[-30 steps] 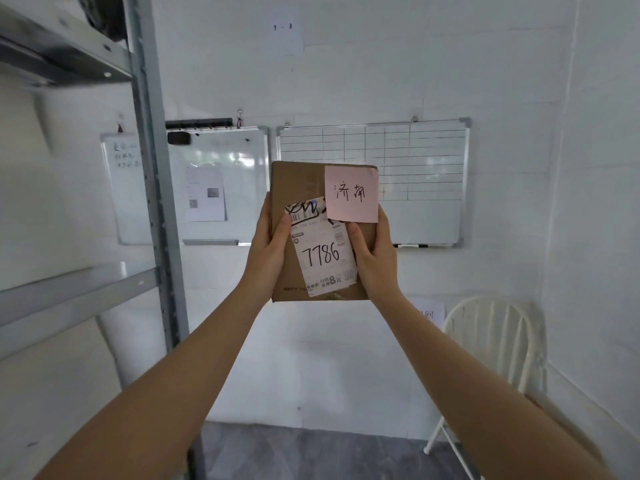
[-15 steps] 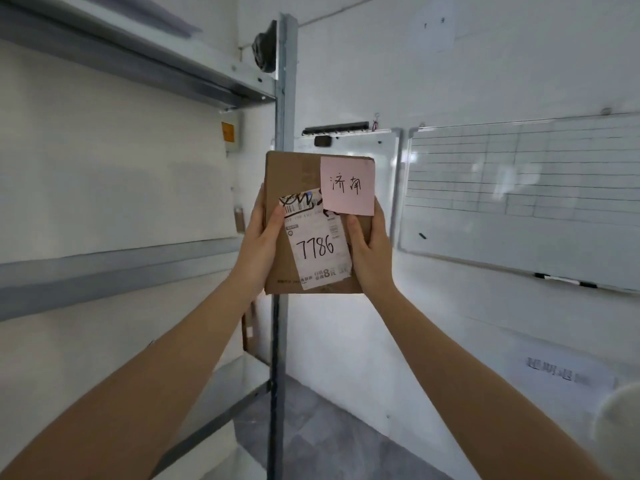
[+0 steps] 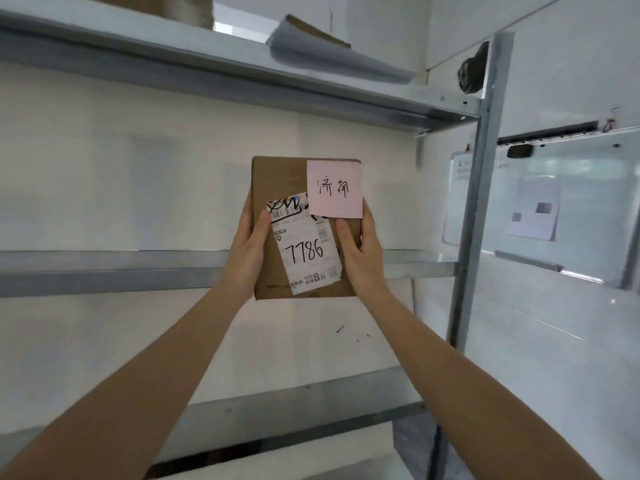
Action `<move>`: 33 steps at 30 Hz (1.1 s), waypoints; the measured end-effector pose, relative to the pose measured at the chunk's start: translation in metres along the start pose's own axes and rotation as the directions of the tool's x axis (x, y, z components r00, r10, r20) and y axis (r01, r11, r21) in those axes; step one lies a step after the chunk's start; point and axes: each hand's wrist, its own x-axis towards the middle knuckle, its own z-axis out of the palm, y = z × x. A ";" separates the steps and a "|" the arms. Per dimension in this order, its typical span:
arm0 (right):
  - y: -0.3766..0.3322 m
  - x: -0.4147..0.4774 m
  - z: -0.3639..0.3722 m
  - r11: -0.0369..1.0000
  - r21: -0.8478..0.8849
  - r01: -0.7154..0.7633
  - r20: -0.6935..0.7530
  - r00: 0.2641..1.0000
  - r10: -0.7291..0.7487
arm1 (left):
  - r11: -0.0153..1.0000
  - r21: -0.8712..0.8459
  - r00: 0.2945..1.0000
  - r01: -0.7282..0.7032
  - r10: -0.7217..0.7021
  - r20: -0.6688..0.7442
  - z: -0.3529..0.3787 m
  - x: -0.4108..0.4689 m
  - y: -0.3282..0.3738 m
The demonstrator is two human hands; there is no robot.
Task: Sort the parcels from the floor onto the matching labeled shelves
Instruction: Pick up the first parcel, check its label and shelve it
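Note:
I hold a flat brown cardboard parcel (image 3: pixel 277 181) upright at arm's length, in front of the metal shelving. A pink note (image 3: pixel 335 189) with handwritten characters is stuck on its upper right, and a white shipping label (image 3: pixel 306 252) reads 7786. My left hand (image 3: pixel 247 249) grips the parcel's left edge, thumb on the front. My right hand (image 3: pixel 360 252) grips its right edge the same way. The middle shelf (image 3: pixel 104 268) runs behind the parcel at hand height.
The top shelf (image 3: pixel 207 60) carries a white bag parcel (image 3: pixel 332 53) and a brown box. A lower shelf (image 3: pixel 294 407) sits below my arms. The rack's steel upright (image 3: pixel 479 188) stands on the right, with a whiteboard (image 3: pixel 568 206) on the wall beyond it.
My view has swung left from the whiteboard wall to face the shelving head-on. The parcel stays in both hands, held the same way.

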 end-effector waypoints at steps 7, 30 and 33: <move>-0.056 -0.038 0.168 0.981 0.193 -0.033 0.205 0.979 -0.008 | 0.986 0.164 0.969 -0.002 0.043 -0.243 -0.175 -0.026 0.049; -0.331 -0.307 0.622 0.645 0.665 -0.376 0.663 0.696 -0.277 | 0.859 0.469 0.601 0.204 0.268 -0.753 -0.640 -0.272 0.256; -0.351 -0.328 0.666 0.640 0.660 -0.394 0.686 0.663 -0.299 | 0.853 0.460 0.548 0.247 0.269 -0.792 -0.687 -0.285 0.264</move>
